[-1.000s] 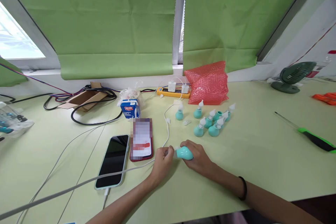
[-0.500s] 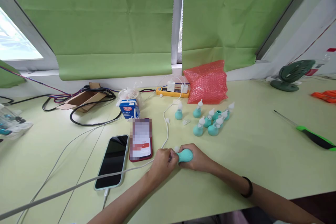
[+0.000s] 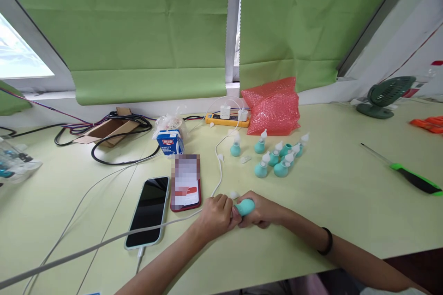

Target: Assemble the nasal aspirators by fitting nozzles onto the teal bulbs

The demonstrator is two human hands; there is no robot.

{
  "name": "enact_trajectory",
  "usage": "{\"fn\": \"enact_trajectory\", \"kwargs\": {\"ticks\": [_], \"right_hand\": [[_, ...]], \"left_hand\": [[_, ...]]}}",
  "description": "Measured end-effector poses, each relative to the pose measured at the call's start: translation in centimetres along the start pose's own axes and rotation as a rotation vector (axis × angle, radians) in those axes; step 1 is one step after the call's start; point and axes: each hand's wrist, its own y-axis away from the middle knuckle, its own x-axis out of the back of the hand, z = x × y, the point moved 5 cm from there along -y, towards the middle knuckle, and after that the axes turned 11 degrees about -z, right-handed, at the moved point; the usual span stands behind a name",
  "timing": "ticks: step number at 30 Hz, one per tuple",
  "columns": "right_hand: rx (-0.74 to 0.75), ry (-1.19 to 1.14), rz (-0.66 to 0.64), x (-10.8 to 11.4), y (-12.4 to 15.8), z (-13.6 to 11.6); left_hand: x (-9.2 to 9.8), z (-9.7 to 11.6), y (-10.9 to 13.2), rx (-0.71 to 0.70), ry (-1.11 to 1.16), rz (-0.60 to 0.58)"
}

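Observation:
Near the front of the table, my left hand (image 3: 218, 216) and my right hand (image 3: 259, 209) meet around a teal rubber bulb (image 3: 245, 207). The fingers of my right hand wrap its rounded end, while my left fingers pinch its narrow end and hide it. A small translucent white tip (image 3: 234, 195) lies just behind the hands. Farther back stand several teal bulbs (image 3: 260, 170), most with white pointed tips; one (image 3: 285, 150) has an open top. Another teal bulb (image 3: 235, 149) stands apart to their left, near a small clear piece (image 3: 245, 159).
Two phones (image 3: 148, 212) (image 3: 186, 184) and a white cable (image 3: 117, 238) lie to the left. Behind are a blue milk carton (image 3: 170, 143), a power strip (image 3: 227, 120) and a red bubble-wrap bag (image 3: 272, 110). At right are a screwdriver (image 3: 415, 181) and a green fan (image 3: 387, 94).
My left fingers have closed further over the bulb's narrow end, and both hands have shifted slightly. The white tip behind them shows more fully.

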Motion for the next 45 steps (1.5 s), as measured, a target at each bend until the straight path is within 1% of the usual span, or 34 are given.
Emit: {"fn": "enact_trajectory", "kwargs": {"ticks": [3, 6, 9, 11, 13, 14, 16, 18, 20, 24, 25, 27, 30, 32, 34, 37, 39, 40, 42, 43, 44, 45], "right_hand": [[-0.036, -0.076, -0.109, -0.5, 0.0, 0.1], [-0.066, -0.137, -0.193, -0.8, 0.0, 0.1], [-0.082, -0.182, -0.237, -1.0, 0.2, 0.0], [-0.046, -0.184, -0.229, -1.1, 0.4, -0.4], [0.018, -0.19, -0.177, -1.1, 0.6, -0.9], [0.053, -0.192, -0.132, -1.0, 0.6, -1.1], [0.112, -0.169, -0.012, -0.7, 0.7, -1.4], [0.139, -0.09, 0.102, -0.5, 0.6, -1.3], [0.167, 0.034, 0.194, -0.4, 0.6, -1.2], [0.339, 0.304, 0.381, -0.1, 0.8, -1.7], [0.364, 0.35, 0.409, -0.1, 0.8, -1.8], [0.371, 0.404, 0.416, 0.0, 0.8, -1.6], [0.39, 0.432, 0.369, 0.1, 0.6, -1.4], [0.42, 0.402, 0.336, 0.0, 0.5, -1.2], [0.419, 0.314, 0.284, -0.1, 0.3, -1.0], [0.389, 0.122, 0.21, -0.2, 0.1, -0.7], [0.429, 0.034, 0.21, 0.1, 0.5, -1.2], [0.475, 0.01, 0.233, 0.4, 0.9, -1.7], [0.572, -0.015, 0.314, 1.4, 1.9, -2.7], [0.615, -0.029, 0.364, 2.0, 2.5, -3.1], [0.657, -0.044, 0.409, 2.5, 3.1, -3.4], [0.696, -0.061, 0.445, 3.0, 3.6, -3.7]], "left_hand": [[0.3, 0.2, 0.0, -0.053, -0.023, 0.016], [0.4, 0.1, -0.1, -0.063, 0.009, 0.006], [0.3, -0.3, -0.2, -0.031, 0.109, -0.026], [0.1, -0.7, -0.2, 0.015, 0.192, -0.053], [-0.1, -1.3, -0.3, 0.099, 0.281, -0.083], [-0.3, -1.6, -0.2, 0.154, 0.325, -0.099], [-0.7, -2.2, -0.1, 0.268, 0.409, -0.124], [-1.0, -2.5, 0.0, 0.358, 0.481, -0.141], [-1.2, -2.7, 0.1, 0.417, 0.542, -0.149], [-1.3, -2.9, 0.2, 0.476, 0.627, -0.149], [-1.3, -2.9, 0.2, 0.48, 0.646, -0.15], [-1.2, -2.8, 0.2, 0.478, 0.683, -0.153], [-1.3, -2.7, 0.2, 0.478, 0.736, -0.147], [-1.3, -2.6, 0.3, 0.491, 0.763, -0.123], [-1.2, -2.5, 0.5, 0.504, 0.782, -0.094], [-0.8, -2.2, 0.6, 0.5, 0.833, -0.065], [-0.3, -2.3, 0.4, 0.467, 0.883, -0.037], [0.0, -2.4, 0.2, 0.449, 0.896, -0.02], [0.5, -3.0, -0.5, 0.437, 0.833, -0.01], [0.7, -3.4, -1.0, 0.457, 0.738, -0.023], [0.7, -3.8, -1.5, 0.475, 0.586, -0.068], [0.6, -4.0, -2.3, 0.452, 0.386, -0.153]]}}
